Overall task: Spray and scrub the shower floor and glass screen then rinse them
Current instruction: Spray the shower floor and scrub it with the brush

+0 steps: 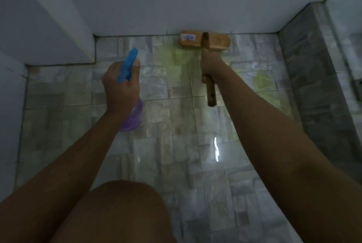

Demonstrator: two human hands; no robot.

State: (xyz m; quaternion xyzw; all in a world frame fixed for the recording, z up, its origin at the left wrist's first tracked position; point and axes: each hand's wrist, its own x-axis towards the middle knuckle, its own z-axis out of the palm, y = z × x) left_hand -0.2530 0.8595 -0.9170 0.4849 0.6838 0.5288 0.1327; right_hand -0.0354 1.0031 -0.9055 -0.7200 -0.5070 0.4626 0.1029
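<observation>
— Floor (166,144) tiles, how do they look?
— Pale, marbled and glossy with wet, with greenish patches (166,54) near the far white wall (176,3).
— Edges?
— Wall ahead, a white boxed corner (58,27) at left, a grey tiled kerb (305,62) at right. Open tile lies between them, reaching back to the person's bare knee (125,203).
— The brush?
— A wooden scrub brush (203,41). Its head is flat on the floor and touches the foot of the far wall; its handle runs back toward the camera.
— And the bottle?
— A spray bottle (128,64) with a purple body and a blue trigger head, held above the floor left of the brush, nozzle pointing forward.
— Hands?
— Right hand (211,64), arm stretched out, fingers wrapped round the handle midway. Left hand (121,88) curls its fingers round the bottle's neck, one fingertip showing beside the blue head.
</observation>
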